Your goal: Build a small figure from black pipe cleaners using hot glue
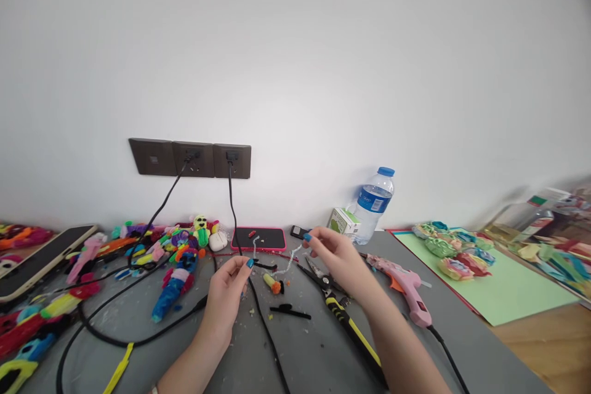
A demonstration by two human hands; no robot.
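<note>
Wrist arched, a person's right hand (333, 255) hangs over the tips of the pliers (342, 317) on a grey tabletop (314, 357), thumb and forefinger pinching the upper end of one whitish strand (290, 263). To the left of the pliers, the left hand (226, 289) reaches up from its forearm, fingers curled — thumb and forefinger pressed together at the end of one dark strip (265, 265). Strand and strip meet the eye just left of the pliers' tips — whether they are joined, I cannot tell. Also left of the pliers lie one loose black strip (290, 313) and one yellow-and-orange piece (272, 284). Two phones are counted: one pink-rimmed phone (272, 238) beyond the pliers to the left, one cream-edged phone (50, 258) far to their left. Beyond the pliers stand one water bottle (373, 203) and one green-and-white carton (342, 221); right of them rests one pink glue gun (409, 289).
</note>
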